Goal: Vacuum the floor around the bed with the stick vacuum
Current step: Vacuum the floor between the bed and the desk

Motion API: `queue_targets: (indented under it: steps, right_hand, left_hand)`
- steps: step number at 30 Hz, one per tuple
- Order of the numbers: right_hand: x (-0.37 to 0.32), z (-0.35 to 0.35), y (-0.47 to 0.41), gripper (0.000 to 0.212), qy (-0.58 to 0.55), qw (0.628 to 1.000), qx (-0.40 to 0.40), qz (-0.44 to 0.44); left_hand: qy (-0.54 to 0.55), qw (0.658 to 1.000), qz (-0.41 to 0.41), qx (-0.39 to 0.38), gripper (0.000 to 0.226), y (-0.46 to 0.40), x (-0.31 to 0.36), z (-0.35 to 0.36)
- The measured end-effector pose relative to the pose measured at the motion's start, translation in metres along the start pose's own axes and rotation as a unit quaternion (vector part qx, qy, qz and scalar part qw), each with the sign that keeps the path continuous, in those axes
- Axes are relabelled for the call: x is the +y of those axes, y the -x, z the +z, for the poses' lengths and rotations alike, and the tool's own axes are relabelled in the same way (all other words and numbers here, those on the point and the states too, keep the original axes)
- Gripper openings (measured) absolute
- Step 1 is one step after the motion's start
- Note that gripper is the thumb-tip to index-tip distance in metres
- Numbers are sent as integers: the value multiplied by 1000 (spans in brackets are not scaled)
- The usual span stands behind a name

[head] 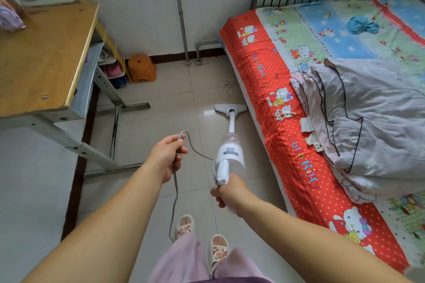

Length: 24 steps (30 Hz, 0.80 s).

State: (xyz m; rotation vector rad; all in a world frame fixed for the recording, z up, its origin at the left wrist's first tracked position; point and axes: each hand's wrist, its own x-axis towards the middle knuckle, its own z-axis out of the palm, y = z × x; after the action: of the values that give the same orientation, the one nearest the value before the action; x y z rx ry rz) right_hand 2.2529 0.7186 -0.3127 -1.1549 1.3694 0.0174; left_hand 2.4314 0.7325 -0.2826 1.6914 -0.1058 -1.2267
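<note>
Right hand: the right hand is wrapped round the rear handle of the stick vacuum, fingers curled under it.
Left hand: the left hand is closed on a loop of the grey cord, which is held up and off to the side.
Vacuum position: the body is carried low in front of the person and the tube is angled down to the floor head, which is flat on the tiles just beside the bed.
Handling: the machine is judged light enough for one hand; the tube is stiff, so the head is steered from the handle alone. The plastic dust cup is best not gripped.
Cord: it is limp and trails down past the slippers, so a snag underfoot is judged possible.
Work ahead: a scatter of crumbs is seen just beyond the head, close along the bed edge.
Left side: a desk on metal legs is set well apart from the head, its floor rails reaching into the aisle.
Far end: an orange stool and two pipes are stood near the wall, where the run is judged to be blocked.
Bed top: a grey quilt is bunched there, clear of the floor.
</note>
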Motion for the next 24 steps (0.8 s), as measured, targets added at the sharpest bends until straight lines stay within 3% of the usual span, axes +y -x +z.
queue_targets:
  steps: [6,11,18,24]
  right_hand:
    - [-21,-38,-36,13,24,997,66,-12]
    - [-51,-71,-69,20,106,991,86,-5]
    - [-95,-92,-90,10,240,967,88,5]
    - [-85,-70,-83,10,191,978,84,29]
  left_hand:
    - [-9,1000,7,-17,21,-16,11,-3]
    - [-15,999,-4,-33,21,-45,33,3]
    - [-24,999,-21,-38,21,-83,56,-2]
    - [-35,998,-32,-43,21,-109,76,1]
